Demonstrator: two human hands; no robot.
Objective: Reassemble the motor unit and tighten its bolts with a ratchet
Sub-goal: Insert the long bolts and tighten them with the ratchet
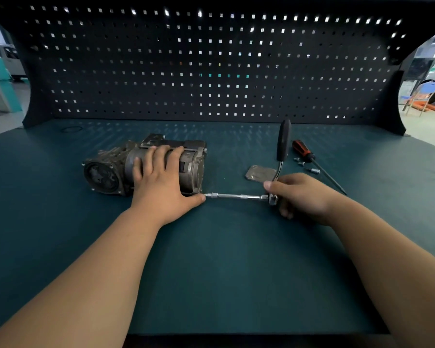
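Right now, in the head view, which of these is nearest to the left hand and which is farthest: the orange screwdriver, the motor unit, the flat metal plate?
1. The motor unit, on the left: the left hand rests on it.
2. The flat metal plate, right of the motor, beside the ratchet.
3. The orange screwdriver, far right.

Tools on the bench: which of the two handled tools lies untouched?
The screwdriver, orange-and-black handle, lying at far right. The black-handled ratchet is gripped at its head by the right hand.

Head view: from above the near edge of the bench (224, 285), facing forward and down.
Nearness: close over the bench top; pegboard (211, 59) fills the far side.
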